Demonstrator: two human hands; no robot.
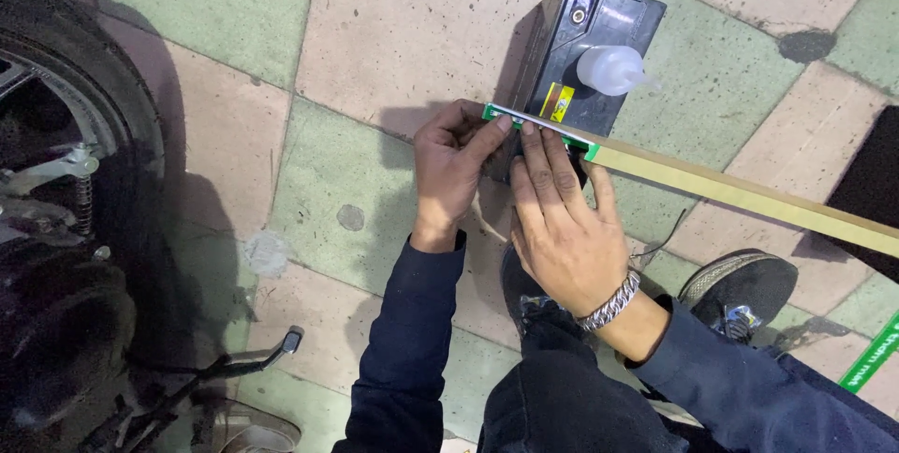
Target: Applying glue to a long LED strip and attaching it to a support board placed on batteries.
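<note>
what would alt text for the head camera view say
Two hands, left hand and right hand, press a green-edged strip against a black battery on a tiled floor; a tan strip runs off to the right. A motorcycle wheel sits at left.

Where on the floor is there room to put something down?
Bare tiles lie between the wheel and the left hand, and along the top, left of the battery. It is crowded where both hands press the tape, the right hand beside it, and near the shoe.
</note>
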